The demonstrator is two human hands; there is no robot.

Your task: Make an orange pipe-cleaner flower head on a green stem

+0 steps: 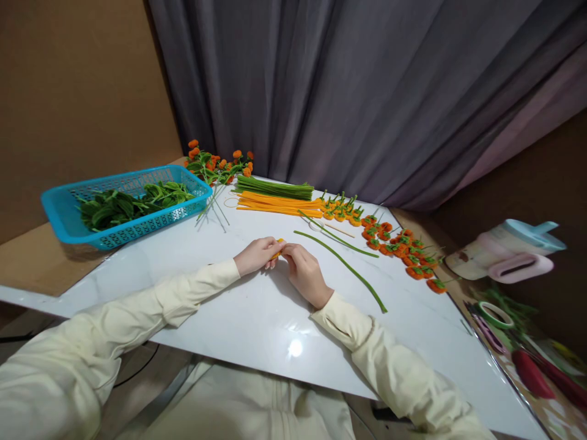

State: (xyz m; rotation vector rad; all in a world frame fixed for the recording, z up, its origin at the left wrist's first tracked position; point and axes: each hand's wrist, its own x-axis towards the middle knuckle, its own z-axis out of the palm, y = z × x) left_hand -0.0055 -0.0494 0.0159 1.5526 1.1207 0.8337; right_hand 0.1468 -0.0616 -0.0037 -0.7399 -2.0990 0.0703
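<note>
My left hand [257,255] and my right hand [303,272] meet over the middle of the white tabletop. Between their fingertips is a small yellow-orange pipe-cleaner piece [277,249], mostly covered by the fingers. Both hands are closed in a pinch on it. To the right of my right hand lie two loose green pipe cleaners [348,266]. Beyond the hands is a bundle of yellow-orange pipe cleaners [275,203], with a bundle of green pipe cleaners [275,187] behind it.
A blue basket [132,227] of green leaves stands at the left. Finished orange flowers [220,164] lie at the back. Yellow flower heads [340,214] and orange flower heads [398,247] run along the right, near a lidded cup [499,253], green tape [496,315] and tools.
</note>
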